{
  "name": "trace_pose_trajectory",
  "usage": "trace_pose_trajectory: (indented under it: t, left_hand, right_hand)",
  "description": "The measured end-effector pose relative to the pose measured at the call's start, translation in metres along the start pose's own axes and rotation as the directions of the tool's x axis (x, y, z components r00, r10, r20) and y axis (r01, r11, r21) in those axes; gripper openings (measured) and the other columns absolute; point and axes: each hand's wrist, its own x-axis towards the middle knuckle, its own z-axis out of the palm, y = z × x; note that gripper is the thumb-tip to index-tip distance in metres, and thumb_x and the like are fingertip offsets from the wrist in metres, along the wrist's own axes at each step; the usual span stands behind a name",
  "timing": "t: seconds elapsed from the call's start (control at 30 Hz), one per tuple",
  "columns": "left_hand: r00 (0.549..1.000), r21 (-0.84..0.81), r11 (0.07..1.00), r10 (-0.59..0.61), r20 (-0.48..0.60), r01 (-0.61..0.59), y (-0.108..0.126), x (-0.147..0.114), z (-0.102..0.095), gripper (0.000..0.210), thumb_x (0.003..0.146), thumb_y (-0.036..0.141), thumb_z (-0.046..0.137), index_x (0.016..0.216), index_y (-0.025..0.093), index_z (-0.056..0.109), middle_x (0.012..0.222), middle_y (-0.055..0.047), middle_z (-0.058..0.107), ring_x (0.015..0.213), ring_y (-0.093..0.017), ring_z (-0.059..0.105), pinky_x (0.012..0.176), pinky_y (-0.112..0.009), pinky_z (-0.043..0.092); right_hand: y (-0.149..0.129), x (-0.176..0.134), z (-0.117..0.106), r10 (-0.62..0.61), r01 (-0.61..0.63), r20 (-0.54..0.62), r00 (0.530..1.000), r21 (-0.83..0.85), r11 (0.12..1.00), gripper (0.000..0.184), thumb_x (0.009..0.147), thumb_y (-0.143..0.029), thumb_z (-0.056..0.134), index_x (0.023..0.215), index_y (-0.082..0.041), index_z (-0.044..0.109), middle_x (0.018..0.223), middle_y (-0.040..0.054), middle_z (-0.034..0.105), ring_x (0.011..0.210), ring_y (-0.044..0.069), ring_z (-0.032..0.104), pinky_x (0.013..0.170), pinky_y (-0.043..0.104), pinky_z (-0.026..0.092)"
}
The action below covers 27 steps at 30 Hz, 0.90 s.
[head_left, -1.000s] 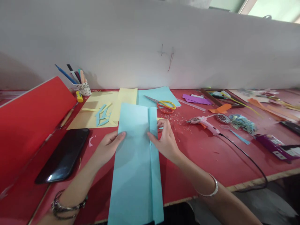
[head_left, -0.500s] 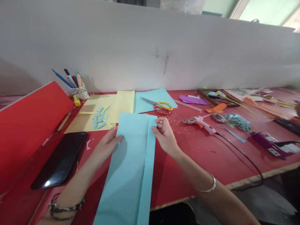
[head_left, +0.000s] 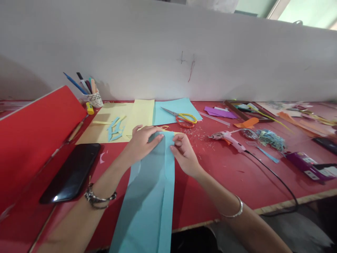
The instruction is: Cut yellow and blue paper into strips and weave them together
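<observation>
A long light-blue sheet of paper reaches from the middle of the red table toward me, with a narrow strip folded along its right side. My left hand lies across its top end, thumb on the face near the fold and fingers along the upper edge. At the top right corner, my right hand pinches the folded strip between thumb and curled fingers. Just beyond the sheet, scissors with red and yellow handles rest partly on another blue sheet.
Yellow paper with blue offcuts lies at the back left, near a pen cup. A black phone and a red board are to my left. Rightward are a pink glue gun with its cord and a purple power strip.
My left hand has moved from the sheet's left edge up and right to its top end near the fold. My right hand keeps its hold at the corner. The view has shifted slightly.
</observation>
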Motion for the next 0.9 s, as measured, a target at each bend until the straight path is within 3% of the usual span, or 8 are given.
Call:
trace_pose_trajectory:
  t: [0.07, 0.17, 0.27, 0.4, 0.5, 0.63, 0.77, 0.9]
  left_hand:
    - [0.999, -0.07, 0.997, -0.029, 0.022, 0.03, -0.007, 0.001, 0.005, 0.032, 0.081, 0.039, 0.037, 0.085, 0.017, 0.059, 0.081, -0.002, 0.063, 0.077, -0.016, 0.056, 0.083, -0.033, 0.036]
    - [0.997, -0.169, 0.985, -0.032, 0.07, 0.044, -0.017, -0.002, 0.011, 0.031, 0.08, 0.04, 0.039, 0.083, 0.016, 0.059, 0.078, -0.002, 0.061, 0.07, -0.015, 0.054, 0.068, -0.026, 0.041]
    - [0.998, -0.172, 0.985, 0.02, 0.052, -0.011, -0.022, -0.004, 0.014, 0.026, 0.081, 0.034, 0.04, 0.089, 0.017, 0.057, 0.086, -0.003, 0.059, 0.081, -0.016, 0.053, 0.073, -0.026, 0.04]
    - [0.987, 0.041, 0.999, 0.031, -0.155, -0.025, -0.013, -0.012, 0.009, 0.029, 0.08, 0.026, 0.042, 0.106, 0.019, 0.05, 0.104, -0.006, 0.05, 0.102, -0.02, 0.043, 0.087, -0.035, 0.035]
    - [0.987, 0.205, 0.977, 0.08, -0.14, -0.051, 0.004, -0.027, 0.005, 0.031, 0.08, 0.029, 0.044, 0.108, 0.019, 0.048, 0.106, -0.008, 0.048, 0.102, -0.022, 0.042, 0.088, -0.038, 0.034]
    - [0.973, 0.452, 0.89, 0.152, -0.173, -0.059, 0.021, -0.047, 0.009, 0.031, 0.079, 0.031, 0.047, 0.108, 0.019, 0.051, 0.112, -0.011, 0.048, 0.108, -0.028, 0.04, 0.089, -0.045, 0.029]
    - [0.995, 0.44, 0.892, 0.081, 0.058, -0.098, 0.018, -0.063, 0.025, 0.034, 0.079, 0.036, 0.046, 0.104, 0.014, 0.054, 0.108, -0.014, 0.051, 0.099, -0.027, 0.047, 0.082, -0.042, 0.037]
    - [0.948, 0.312, 0.946, -0.014, 0.319, -0.091, 0.029, -0.083, 0.037, 0.052, 0.079, 0.049, 0.04, 0.112, 0.01, 0.05, 0.108, -0.016, 0.053, 0.098, -0.029, 0.049, 0.079, -0.042, 0.041]
  right_hand:
    - [0.003, 0.001, 0.001, 0.03, -0.03, -0.002, 1.0, 0.005, 1.0, 0.013, 0.079, -0.028, 0.04, 0.088, -0.024, 0.03, 0.058, -0.0074, 0.033, 0.049, 0.009, 0.036, 0.047, 0.021, 0.032]
    - [0.006, 0.002, 0.002, 0.073, -0.075, 0.051, 0.996, 0.055, 0.996, 0.024, 0.078, -0.026, 0.042, 0.099, -0.024, 0.031, 0.069, -0.0041, 0.045, 0.058, 0.009, 0.046, 0.054, 0.023, 0.039]
    - [0.008, 0.004, 0.0, 0.09, -0.093, 0.096, 0.991, 0.03, 0.995, 0.032, 0.075, -0.022, 0.044, 0.106, -0.023, 0.035, 0.075, -0.0023, 0.047, 0.062, 0.009, 0.048, 0.056, 0.023, 0.042]
    - [0.007, 0.008, -0.006, 0.128, -0.128, 0.009, 0.992, -0.015, 0.992, 0.019, 0.073, -0.019, 0.044, 0.092, -0.022, 0.041, 0.069, -0.0055, 0.042, 0.044, 0.004, 0.042, 0.043, 0.02, 0.037]
    - [0.006, 0.011, -0.009, 0.121, -0.119, -0.118, 0.986, 0.027, 0.993, 0.013, 0.073, -0.021, 0.044, 0.083, -0.022, 0.036, 0.074, -0.0055, 0.043, 0.039, 0.002, 0.043, 0.038, 0.018, 0.035]
    - [0.007, 0.01, -0.011, 0.105, -0.114, -0.133, 0.986, -0.06, 0.992, 0.01, 0.075, -0.02, 0.041, 0.082, -0.022, 0.034, 0.072, -0.0058, 0.042, 0.041, 0.003, 0.045, 0.041, 0.019, 0.037]
    - [0.013, 0.004, -0.008, 0.061, -0.07, -0.035, 0.998, -0.435, 0.898, 0.021, 0.072, -0.014, 0.042, 0.092, -0.021, 0.042, 0.085, 0.0012, 0.05, 0.059, 0.009, 0.051, 0.058, 0.027, 0.044]
    - [0.014, 0.004, -0.006, 0.02, 0.005, 0.027, 0.999, -0.707, 0.707, 0.029, 0.075, -0.014, 0.04, 0.103, -0.017, 0.046, 0.105, 0.0105, 0.052, 0.09, 0.021, 0.051, 0.074, 0.036, 0.042]
